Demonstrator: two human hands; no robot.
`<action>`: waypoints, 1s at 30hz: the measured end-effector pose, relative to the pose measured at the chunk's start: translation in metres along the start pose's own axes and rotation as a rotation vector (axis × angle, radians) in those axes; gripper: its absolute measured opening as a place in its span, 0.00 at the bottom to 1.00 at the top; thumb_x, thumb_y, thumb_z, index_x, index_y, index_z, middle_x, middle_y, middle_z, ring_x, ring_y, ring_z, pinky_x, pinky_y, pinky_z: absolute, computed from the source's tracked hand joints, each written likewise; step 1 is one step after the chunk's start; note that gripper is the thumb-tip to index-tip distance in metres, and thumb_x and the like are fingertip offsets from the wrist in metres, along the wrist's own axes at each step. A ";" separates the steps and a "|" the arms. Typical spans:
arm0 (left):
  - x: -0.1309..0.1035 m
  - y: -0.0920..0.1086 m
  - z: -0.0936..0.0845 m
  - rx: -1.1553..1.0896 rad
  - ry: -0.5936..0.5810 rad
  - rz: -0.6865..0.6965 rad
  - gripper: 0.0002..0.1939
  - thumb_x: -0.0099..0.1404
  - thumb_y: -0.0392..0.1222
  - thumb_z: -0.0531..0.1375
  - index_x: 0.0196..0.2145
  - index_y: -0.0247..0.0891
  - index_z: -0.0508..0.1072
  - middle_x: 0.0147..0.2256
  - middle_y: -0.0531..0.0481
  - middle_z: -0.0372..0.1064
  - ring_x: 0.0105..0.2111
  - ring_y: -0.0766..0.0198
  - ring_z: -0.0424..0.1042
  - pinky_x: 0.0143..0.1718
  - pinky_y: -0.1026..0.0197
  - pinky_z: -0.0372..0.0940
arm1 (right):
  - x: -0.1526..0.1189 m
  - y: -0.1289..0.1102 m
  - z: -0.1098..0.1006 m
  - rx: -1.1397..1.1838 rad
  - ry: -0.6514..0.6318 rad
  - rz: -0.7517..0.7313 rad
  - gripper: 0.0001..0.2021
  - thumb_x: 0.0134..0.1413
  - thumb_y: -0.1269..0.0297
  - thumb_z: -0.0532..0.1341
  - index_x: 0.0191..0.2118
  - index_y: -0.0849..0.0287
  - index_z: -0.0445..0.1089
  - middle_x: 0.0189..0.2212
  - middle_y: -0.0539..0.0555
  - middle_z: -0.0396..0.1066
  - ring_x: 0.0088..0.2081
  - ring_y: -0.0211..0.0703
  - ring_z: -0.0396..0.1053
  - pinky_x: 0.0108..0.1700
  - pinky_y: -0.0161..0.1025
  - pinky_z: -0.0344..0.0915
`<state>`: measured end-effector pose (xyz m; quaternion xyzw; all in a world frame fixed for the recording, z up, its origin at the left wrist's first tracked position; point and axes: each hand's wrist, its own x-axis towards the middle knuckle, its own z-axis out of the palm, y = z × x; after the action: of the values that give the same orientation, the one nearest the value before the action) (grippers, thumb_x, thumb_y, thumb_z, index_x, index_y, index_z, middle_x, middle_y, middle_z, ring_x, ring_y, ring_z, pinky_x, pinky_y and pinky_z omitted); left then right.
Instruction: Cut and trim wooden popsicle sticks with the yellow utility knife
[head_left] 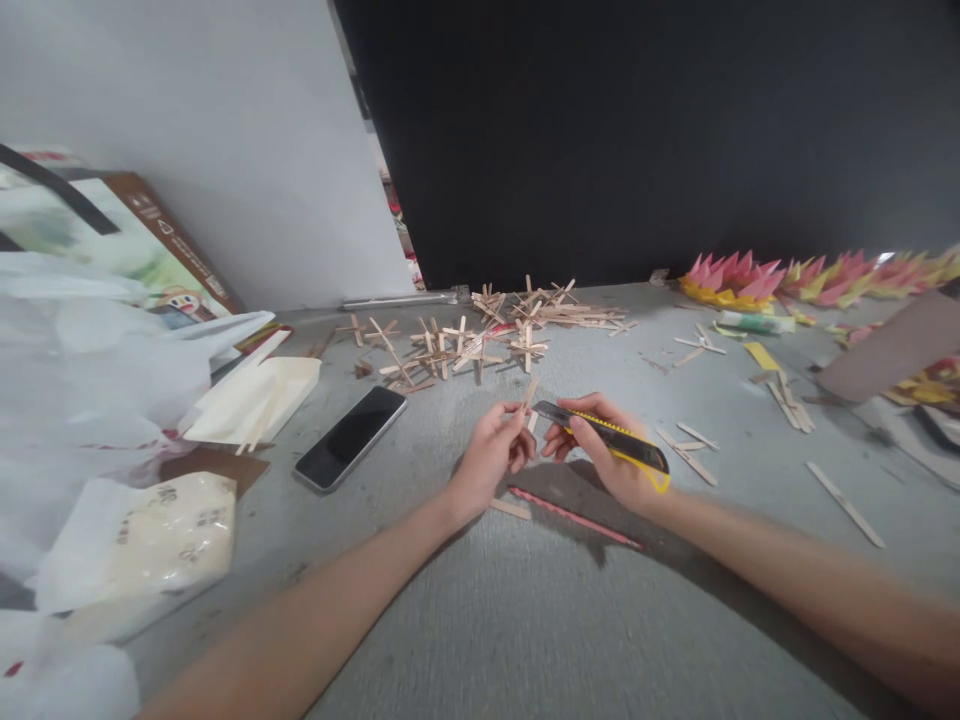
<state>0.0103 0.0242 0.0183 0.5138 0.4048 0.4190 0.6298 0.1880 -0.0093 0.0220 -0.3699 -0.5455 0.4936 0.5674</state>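
Note:
Between the fingertips of my left hand [496, 445] is a small wooden craft stick [531, 391], its end pointing up and away. My right hand [604, 450] is wrapped round a yellow and black utility knife [619, 437]. The knife's blade end points left and lies close to the stick; whether it touches cannot be made out. Below the hands a red pencil-like rod [574, 518] lies slantwise on the grey surface. Beside it is a loose craft stick [511, 509], partly behind my left wrist.
A pile of crossed craft sticks [450, 345] lies beyond my hands. A phone [351, 438] rests to the left, near plastic bags [97, 370] and a tissue pack [176, 530]. At right are loose sticks [846, 505], a glue stick [754, 322] and pink-yellow paper flowers [731, 280].

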 end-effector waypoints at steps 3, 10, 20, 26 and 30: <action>-0.002 0.003 0.002 0.020 0.024 0.018 0.18 0.69 0.57 0.60 0.44 0.39 0.65 0.21 0.58 0.68 0.15 0.72 0.57 0.19 0.68 0.51 | 0.000 0.007 -0.004 -0.093 0.058 -0.148 0.16 0.67 0.49 0.62 0.51 0.53 0.68 0.36 0.54 0.79 0.31 0.44 0.78 0.35 0.44 0.76; -0.010 0.000 0.006 0.115 -0.078 0.041 0.18 0.70 0.57 0.60 0.43 0.37 0.69 0.21 0.58 0.65 0.14 0.73 0.53 0.18 0.66 0.47 | 0.009 0.007 -0.018 -0.503 0.185 -0.244 0.17 0.71 0.50 0.58 0.57 0.51 0.69 0.44 0.56 0.75 0.43 0.47 0.75 0.49 0.44 0.72; -0.011 0.002 0.008 0.145 -0.016 0.065 0.18 0.69 0.57 0.61 0.37 0.38 0.69 0.21 0.61 0.55 0.18 0.72 0.53 0.21 0.66 0.47 | 0.010 0.015 -0.022 -0.563 0.094 -0.198 0.14 0.65 0.50 0.63 0.46 0.54 0.71 0.35 0.52 0.73 0.32 0.41 0.71 0.37 0.37 0.68; -0.011 -0.005 0.007 0.287 -0.031 0.112 0.17 0.73 0.57 0.56 0.40 0.39 0.66 0.22 0.61 0.56 0.20 0.70 0.54 0.23 0.66 0.51 | 0.009 0.010 -0.020 -0.560 0.083 -0.210 0.12 0.66 0.52 0.62 0.45 0.55 0.71 0.35 0.52 0.73 0.33 0.41 0.71 0.38 0.37 0.68; -0.010 -0.008 0.006 0.310 -0.038 0.102 0.14 0.74 0.54 0.54 0.41 0.40 0.65 0.20 0.62 0.55 0.19 0.70 0.53 0.23 0.66 0.51 | 0.011 0.007 -0.020 -0.540 0.094 -0.191 0.11 0.65 0.53 0.62 0.43 0.56 0.71 0.33 0.51 0.72 0.32 0.40 0.70 0.36 0.36 0.66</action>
<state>0.0136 0.0121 0.0122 0.6325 0.4260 0.3731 0.5284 0.2055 0.0053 0.0154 -0.4769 -0.6626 0.2570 0.5171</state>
